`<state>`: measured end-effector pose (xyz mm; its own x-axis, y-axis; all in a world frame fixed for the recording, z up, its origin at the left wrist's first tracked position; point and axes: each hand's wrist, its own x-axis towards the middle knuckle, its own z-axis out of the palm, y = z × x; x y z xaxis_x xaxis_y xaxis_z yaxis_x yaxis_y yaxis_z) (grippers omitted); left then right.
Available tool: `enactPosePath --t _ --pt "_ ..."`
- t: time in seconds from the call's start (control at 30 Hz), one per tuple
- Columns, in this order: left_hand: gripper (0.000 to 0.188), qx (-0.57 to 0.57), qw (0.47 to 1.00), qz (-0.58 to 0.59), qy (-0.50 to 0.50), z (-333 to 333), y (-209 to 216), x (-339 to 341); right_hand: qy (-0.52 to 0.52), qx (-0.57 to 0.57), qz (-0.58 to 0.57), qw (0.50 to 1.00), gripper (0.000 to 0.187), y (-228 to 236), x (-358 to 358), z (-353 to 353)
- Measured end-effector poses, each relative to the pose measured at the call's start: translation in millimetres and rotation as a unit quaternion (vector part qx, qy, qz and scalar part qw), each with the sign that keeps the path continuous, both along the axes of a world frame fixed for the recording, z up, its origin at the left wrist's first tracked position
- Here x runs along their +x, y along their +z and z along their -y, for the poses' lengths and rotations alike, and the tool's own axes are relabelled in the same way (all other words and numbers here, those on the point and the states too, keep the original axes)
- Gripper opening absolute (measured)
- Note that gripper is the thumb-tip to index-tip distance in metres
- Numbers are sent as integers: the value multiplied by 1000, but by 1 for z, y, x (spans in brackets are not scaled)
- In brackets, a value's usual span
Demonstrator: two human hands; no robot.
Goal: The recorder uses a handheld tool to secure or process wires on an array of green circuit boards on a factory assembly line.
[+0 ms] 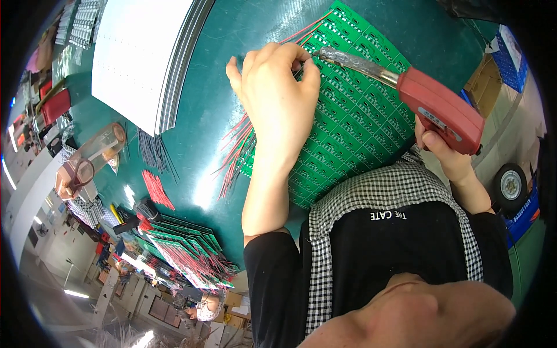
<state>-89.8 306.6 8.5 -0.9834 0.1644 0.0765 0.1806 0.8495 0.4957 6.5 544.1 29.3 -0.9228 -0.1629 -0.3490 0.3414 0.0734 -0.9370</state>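
Note:
A large green circuit-board panel [348, 110], divided into many small repeated boards, lies on the bench in front of me. My left hand [278, 87] is over its left part, thumb and forefinger pinched on a thin dark wire that my fingers mostly hide. My right hand [444, 148] is wrapped around the handle of a red soldering gun [442, 110]. The gun's metal barrel points left, and its tip meets the board close to my left fingertips. Red and dark wires [238, 145] stick out from the panel's left edge, partly under my left wrist.
On the green bench mat [214, 75] lie a thick white stack of sheets [139, 58], loose black wires [155, 153] and a red wire bundle [156, 188]. Wired green boards [185, 243] are piled at lower left, near a clear plastic container [98, 153]. A cardboard box [486, 84] stands at right.

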Motion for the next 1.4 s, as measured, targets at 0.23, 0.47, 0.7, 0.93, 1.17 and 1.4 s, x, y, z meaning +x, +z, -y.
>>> enactPosePath --t 0.23,0.47,0.7,0.93,1.17,1.4 --pt "6 8 1000 -1 -2 0 -5 1 -53 -93 -50 993 39 3 -8 5" --pt "5 19 1000 13 6 1 -2 6 -83 -87 -64 991 43 2 -4 3" --pt "9 -131 981 -138 -33 24 6 28 -88 -45 -120 988 39 2 15 4" --pt "12 -201 930 -22 307 150 42 68 -121 -34 -139 982 37 -4 14 0" --pt "15 -308 925 -22 223 226 1 65 -118 -37 -149 981 36 1 17 -4" --pt "12 -431 894 16 120 228 -3 46 -138 -44 -138 980 37 2 19 -6"
